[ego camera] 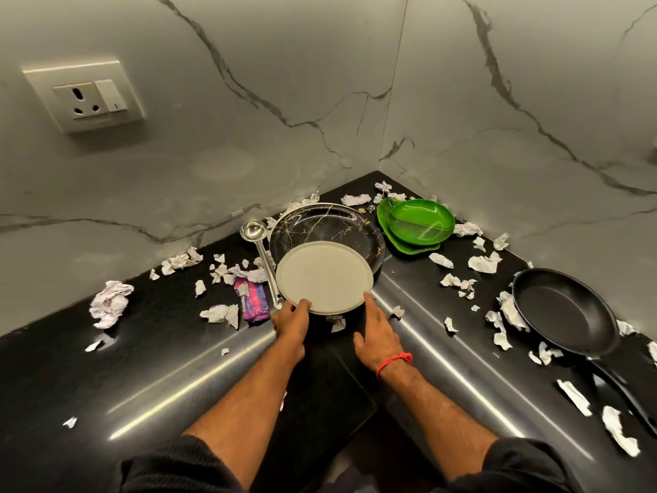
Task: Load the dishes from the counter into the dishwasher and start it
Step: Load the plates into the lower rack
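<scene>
A pale cream plate is tilted up over the near part of a black plate with gold veins in the counter's corner. My left hand grips the cream plate's near left rim. My right hand touches its near right rim with the fingertips. A steel ladle lies just left of the plates. Two green leaf-shaped dishes sit stacked behind to the right. A black frying pan rests at the far right. No dishwasher is in view.
Crumpled paper scraps are scattered over the black L-shaped counter. A purple wrapper lies left of the ladle's handle. Marble walls close the corner, with a wall socket at upper left.
</scene>
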{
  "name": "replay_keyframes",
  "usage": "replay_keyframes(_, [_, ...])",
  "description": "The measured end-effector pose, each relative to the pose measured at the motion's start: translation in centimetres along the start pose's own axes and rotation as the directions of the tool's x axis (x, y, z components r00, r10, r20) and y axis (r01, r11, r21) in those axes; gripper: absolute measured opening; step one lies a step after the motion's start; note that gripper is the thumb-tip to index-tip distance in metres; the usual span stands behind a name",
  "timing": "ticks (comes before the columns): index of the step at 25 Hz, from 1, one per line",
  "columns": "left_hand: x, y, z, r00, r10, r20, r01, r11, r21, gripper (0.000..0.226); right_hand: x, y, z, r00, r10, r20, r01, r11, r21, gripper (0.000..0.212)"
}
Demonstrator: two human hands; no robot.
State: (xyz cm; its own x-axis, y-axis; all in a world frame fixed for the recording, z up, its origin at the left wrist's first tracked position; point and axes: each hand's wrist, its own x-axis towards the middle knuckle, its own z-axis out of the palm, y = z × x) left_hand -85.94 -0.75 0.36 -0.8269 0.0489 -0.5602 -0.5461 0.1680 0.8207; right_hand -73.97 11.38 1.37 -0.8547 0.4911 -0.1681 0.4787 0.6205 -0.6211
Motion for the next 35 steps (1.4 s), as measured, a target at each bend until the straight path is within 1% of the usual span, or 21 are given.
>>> replay_keyframes(1, [-0.9,-0.5,-1.0,0.999,0.024,0.037,-0.022,0.999,-0.029,0.033,-0.7,-0.1,0.3,1.000,-0.018,-0.014,0.018,1.000,0.018,0.093])
replay_keyframes(3, [-3.3,-0.8,-2.9,0.997,0.063,0.038,-0.062,0.997,-0.045,0.022,-2.2,0.0,0.7,0.996,-0.041,-0.081,0.047,0.997,0.063,0.097])
replay_keyframes(6, [-5.6,-0.1,-5.8,0.987,0.150,0.050,-0.151,0.988,0.031,0.025,-5.0,1.2,1.2,0.953,-0.131,-0.273,0.166,0.980,0.112,0.095])
replay_keyframes(7, [-6.3,0.3,-6.6,0.979,0.189,0.082,-0.193,0.980,0.045,0.028,-6.0,1.9,1.6,0.931,-0.159,-0.328,0.202,0.974,0.100,0.085])
replay_keyframes(8, [-7.0,0.7,-7.2,0.967,0.221,0.123,-0.229,0.972,0.051,0.032,-7.1,2.7,2.1,0.905,-0.195,-0.378,0.226,0.973,0.038,0.069])
replay_keyframes(9, [-7.9,0.9,-7.7,0.953,0.246,0.177,-0.259,0.965,0.052,0.036,-8.7,2.7,2.2,0.900,-0.176,-0.399,0.209,0.977,0.040,0.053])
replay_keyframes(10, [-8.9,1.1,-7.9,0.933,0.266,0.242,-0.284,0.958,0.042,0.037,-10.1,3.1,2.8,0.887,-0.159,-0.433,0.185,0.983,0.017,0.044])
replay_keyframes(12, [-11.4,0.5,-8.1,0.882,0.282,0.378,-0.308,0.951,0.009,0.033,-14.2,3.2,3.8,0.812,-0.192,-0.552,0.261,0.964,0.049,0.039])
replay_keyframes(13, [-12.5,-0.1,-7.8,0.850,0.286,0.442,-0.320,0.947,0.001,0.033,-16.1,3.3,4.2,0.771,-0.169,-0.614,0.258,0.964,0.058,0.039])
replay_keyframes(14, [-13.8,-0.8,-7.5,0.818,0.290,0.496,-0.335,0.942,0.002,0.035,-18.4,3.5,4.5,0.757,-0.106,-0.644,0.232,0.966,0.115,0.038])
replay_keyframes(15, [-15.3,-1.7,-7.2,0.784,0.298,0.545,-0.352,0.936,-0.006,0.037,-20.7,3.9,4.8,0.752,-0.036,-0.659,0.212,0.959,0.190,0.040])
replay_keyframes(17, [-18.3,-3.8,-6.3,0.697,0.298,0.653,-0.384,0.923,-0.012,0.044,-25.6,5.1,4.8,0.682,0.072,-0.728,0.145,0.962,0.232,0.051])
replay_keyframes(18, [-19.3,-5.2,-5.7,0.668,0.286,0.688,-0.408,0.913,0.017,0.048,-27.8,6.0,4.8,0.665,0.125,-0.736,0.120,0.955,0.270,0.055])
replay_keyframes(20, [-22.1,-7.7,-4.7,0.573,0.319,0.755,-0.530,0.847,0.044,0.054,-32.7,7.7,4.4,0.618,0.242,-0.748,0.063,0.933,0.354,0.056])
replay_keyframes(22, [-26.4,-9.3,-4.0,0.433,0.358,0.827,-0.652,0.758,0.013,0.053,-37.8,9.6,4.3,0.539,0.332,-0.774,-0.007,0.920,0.391,0.057])
replay_keyframes(24, [-29.8,-11.8,-3.0,0.286,0.346,0.894,-0.722,0.691,-0.036,0.045,-42.5,11.5,4.3,0.472,0.395,-0.788,-0.064,0.907,0.416,0.057])
replay_keyframes(26, [-33.4,-15.1,-1.7,0.112,0.263,0.958,-0.784,0.616,-0.078,0.042,-47.7,13.5,5.0,0.406,0.458,-0.791,-0.107,0.883,0.456,0.047])
replay_keyframes(27, [-35.1,-17.0,-1.0,0.048,0.208,0.977,-0.804,0.588,-0.086,0.046,-50.4,14.3,5.4,0.374,0.484,-0.791,-0.111,0.870,0.480,0.040])
replay_keyframes(29, [-39.1,-20.8,0.1,-0.021,0.095,0.995,-0.817,0.572,-0.072,0.057,-56.1,15.6,6.0,0.308,0.522,-0.796,-0.124,0.851,0.510,0.031])
replay_keyframes(32, [-46.5,-27.6,0.8,-0.108,-0.040,0.993,-0.817,0.573,-0.066,0.063,-65.5,18.6,7.8,0.205,0.584,-0.785,-0.200,0.810,0.551,0.034])
replay_keyframes(35, [-53.4,-34.3,0.7,-0.130,-0.214,0.968,-0.836,0.549,0.009,0.076,-74.3,21.4,10.2,0.069,0.639,-0.766,-0.241,0.756,0.609,0.032])
